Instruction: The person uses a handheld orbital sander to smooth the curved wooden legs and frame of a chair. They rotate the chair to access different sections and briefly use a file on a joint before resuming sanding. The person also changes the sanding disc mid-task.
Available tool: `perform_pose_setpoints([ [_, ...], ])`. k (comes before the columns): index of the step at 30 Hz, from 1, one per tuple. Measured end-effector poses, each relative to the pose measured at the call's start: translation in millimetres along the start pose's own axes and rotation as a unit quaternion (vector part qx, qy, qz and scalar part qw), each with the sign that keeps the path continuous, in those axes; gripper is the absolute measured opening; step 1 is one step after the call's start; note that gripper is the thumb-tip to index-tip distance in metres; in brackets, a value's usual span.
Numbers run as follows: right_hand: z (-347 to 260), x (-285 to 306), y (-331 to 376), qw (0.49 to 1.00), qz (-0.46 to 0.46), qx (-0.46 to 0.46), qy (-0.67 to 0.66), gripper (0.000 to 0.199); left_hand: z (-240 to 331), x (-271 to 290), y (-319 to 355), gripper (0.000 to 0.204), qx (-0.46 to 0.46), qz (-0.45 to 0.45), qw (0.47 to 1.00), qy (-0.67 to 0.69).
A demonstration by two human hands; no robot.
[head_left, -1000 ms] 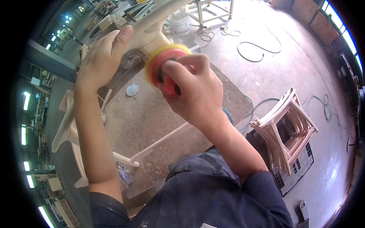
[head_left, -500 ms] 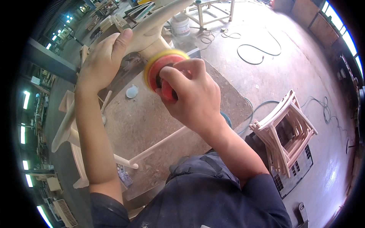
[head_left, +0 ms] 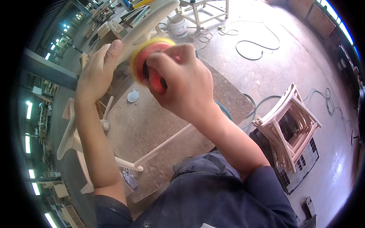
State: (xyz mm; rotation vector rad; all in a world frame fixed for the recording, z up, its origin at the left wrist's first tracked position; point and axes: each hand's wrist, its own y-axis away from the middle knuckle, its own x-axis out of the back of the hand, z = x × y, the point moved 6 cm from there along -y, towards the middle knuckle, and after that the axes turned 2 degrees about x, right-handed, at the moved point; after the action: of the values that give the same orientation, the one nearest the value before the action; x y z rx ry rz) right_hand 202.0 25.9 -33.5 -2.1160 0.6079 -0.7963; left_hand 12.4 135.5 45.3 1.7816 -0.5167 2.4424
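A pale wooden chair frame [head_left: 152,23] lies tilted on a dusty work table [head_left: 159,114], its curved rail running up toward the far side. My left hand [head_left: 95,74] is closed round that rail, thumb lying along the wood and most of the fingers hidden. In my right hand [head_left: 186,81] is a red palm sander [head_left: 155,80] with a round yellow pad, blurred at its rim. The pad is up against the chair frame, just right of my left hand; my hand and the tool hide the exact contact. A teal hose [head_left: 223,109] shows behind my right wrist.
A round whitish disc [head_left: 133,95] lies on the table. Stacked wooden frames [head_left: 287,127] stand at the right. Beyond are a white bucket [head_left: 177,26], a wooden stand [head_left: 197,15] and a looped hose [head_left: 249,59] on the floor. A grey beam [head_left: 51,68] crosses the left.
My right hand has moved the sander left and slightly up along the chair frame, closer to my left hand. My left hand has shifted slightly left and down; the view has moved slightly.
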Motion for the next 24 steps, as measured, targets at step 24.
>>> perform_pose_setpoints([
  [24,39.3,23.6,-17.5,0.988,-0.054,-0.029,-0.139,0.048,20.8,8.5,25.8,0.067,-0.006,0.081,0.996,-0.024],
])
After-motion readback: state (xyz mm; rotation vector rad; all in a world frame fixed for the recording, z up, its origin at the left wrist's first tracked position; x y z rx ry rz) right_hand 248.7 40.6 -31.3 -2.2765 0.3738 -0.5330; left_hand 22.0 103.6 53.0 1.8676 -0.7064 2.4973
